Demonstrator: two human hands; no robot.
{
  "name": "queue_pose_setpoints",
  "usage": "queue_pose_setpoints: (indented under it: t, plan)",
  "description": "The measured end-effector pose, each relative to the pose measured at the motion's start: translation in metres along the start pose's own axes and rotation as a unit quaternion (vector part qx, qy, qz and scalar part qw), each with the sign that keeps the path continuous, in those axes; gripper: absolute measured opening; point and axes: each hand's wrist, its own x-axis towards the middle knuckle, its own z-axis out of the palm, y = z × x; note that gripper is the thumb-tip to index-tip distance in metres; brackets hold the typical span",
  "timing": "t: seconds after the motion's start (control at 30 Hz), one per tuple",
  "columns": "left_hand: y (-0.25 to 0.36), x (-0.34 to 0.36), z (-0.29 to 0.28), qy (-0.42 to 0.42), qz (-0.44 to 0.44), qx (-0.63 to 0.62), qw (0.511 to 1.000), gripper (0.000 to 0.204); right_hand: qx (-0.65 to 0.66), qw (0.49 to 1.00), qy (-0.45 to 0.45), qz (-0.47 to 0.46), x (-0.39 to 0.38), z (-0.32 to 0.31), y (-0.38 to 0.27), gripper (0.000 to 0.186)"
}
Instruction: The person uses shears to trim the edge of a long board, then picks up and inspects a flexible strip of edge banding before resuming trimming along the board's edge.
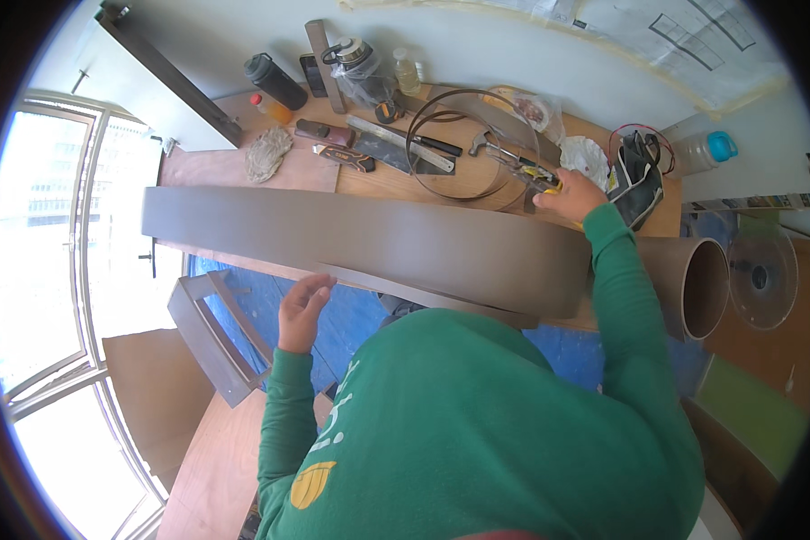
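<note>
My right hand [562,193] is closed round metal snips with yellow handles [535,175], above the back of a long grey-brown sheet strip [369,229]. The strip lies along the wooden bench, curved at its right end, with a narrow band [432,292] along its front. My left hand [301,310] is at the front edge near the band's left end, fingers loosely bent and apart; whether the fingertips touch it is unclear. Thin coiled bands [450,195] and a hammer [481,139] lie behind the strip, beside the snips.
Knives [342,156], a straightedge [396,141], bottles [279,85], a tape measure [387,112], a rag [268,155] and a bag [634,180] lie behind. A brown tube [657,279] is right; a metal frame [198,328] and board [207,468] are lower left, by the window [45,243].
</note>
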Motion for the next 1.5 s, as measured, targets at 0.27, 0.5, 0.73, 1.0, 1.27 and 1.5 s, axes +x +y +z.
queue_pose_setpoints:
  t: [0.27,0.5,0.73,1.0,1.27,1.5]
  plan:
    - [-0.269,-0.116,-0.039,-0.01,-0.229,0.297,0.927,0.039,-0.173,0.967,-0.126,0.14,0.059,-0.046,0.061,0.085]
    - [-0.446,-0.224,-0.085,-0.069,-0.345,0.346,0.87,0.048,-0.355,0.929,-0.092,0.055,0.08,0.006,0.077,0.088]
    - [-0.418,-0.225,-0.073,0.021,-0.353,0.233,0.906,0.044,-0.27,0.961,-0.057,0.024,0.092,0.014,0.092,0.094]
    - [-0.351,-0.192,-0.06,-0.01,-0.314,0.157,0.936,0.039,-0.372,0.912,-0.135,0.112,0.106,-0.036,0.104,0.096]
    - [-0.293,-0.184,-0.032,0.041,-0.314,0.184,0.93,0.038,-0.337,0.932,-0.122,0.057,0.105,0.031,0.091,0.102]
    - [-0.255,-0.194,-0.039,0.077,-0.342,0.205,0.914,0.038,-0.351,0.931,-0.099,0.014,0.111,0.1,0.1,0.103]
